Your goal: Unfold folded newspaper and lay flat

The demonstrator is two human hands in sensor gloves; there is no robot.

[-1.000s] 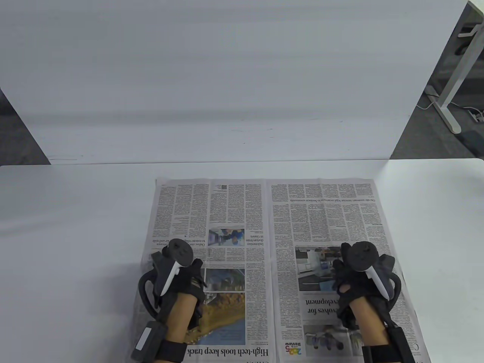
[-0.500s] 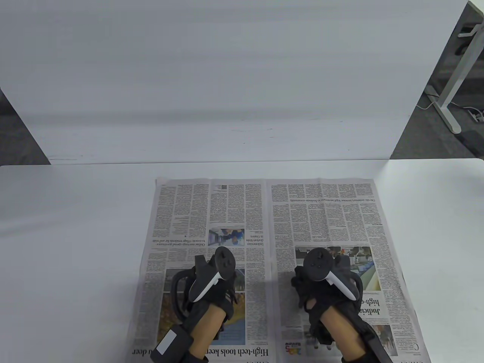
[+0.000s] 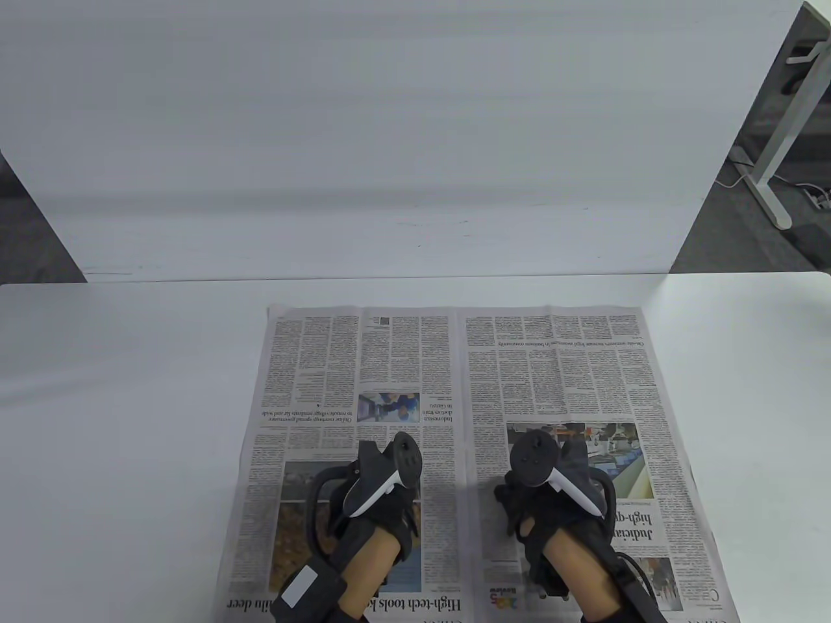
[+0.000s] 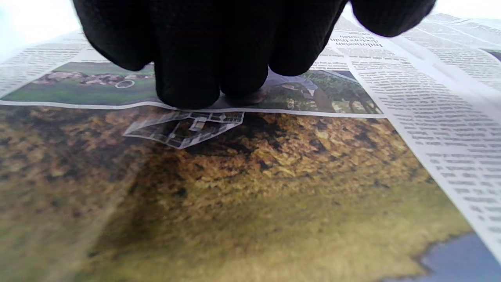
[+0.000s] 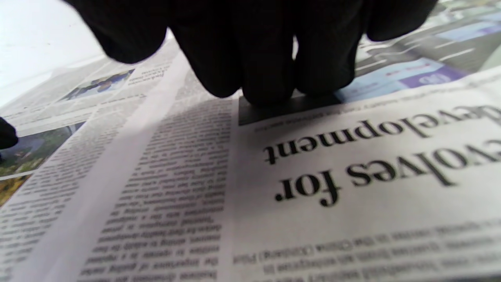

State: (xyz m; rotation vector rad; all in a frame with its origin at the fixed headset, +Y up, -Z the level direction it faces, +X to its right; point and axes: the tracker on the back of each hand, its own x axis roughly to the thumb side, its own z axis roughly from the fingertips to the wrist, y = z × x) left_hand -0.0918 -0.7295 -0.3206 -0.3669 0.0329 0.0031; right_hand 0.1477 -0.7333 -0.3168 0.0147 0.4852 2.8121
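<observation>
The newspaper [image 3: 552, 370] lies opened out on the white table [image 3: 117, 422], two pages side by side with the centre fold [image 3: 462, 415] running away from me. My left hand [image 3: 389, 503] rests on the left page just left of the fold, its fingertips [image 4: 188, 94] touching the paper at the top edge of the yellow-brown landscape photo [image 4: 254, 176]. My right hand [image 3: 542, 513] rests on the right page just right of the fold, its fingertips [image 5: 270, 92] touching the paper above the "development" headline [image 5: 352, 137]. Neither hand grips anything.
A white upright board [image 3: 389, 162] stands along the table's far edge. A white desk leg [image 3: 772, 175] and cables stand on the floor at the far right. The paper's near edge runs off the bottom of the table view.
Both hands have slid inward over the paper, from the outer halves of their pages to either side of the centre fold. The newspaper itself has stayed in place.
</observation>
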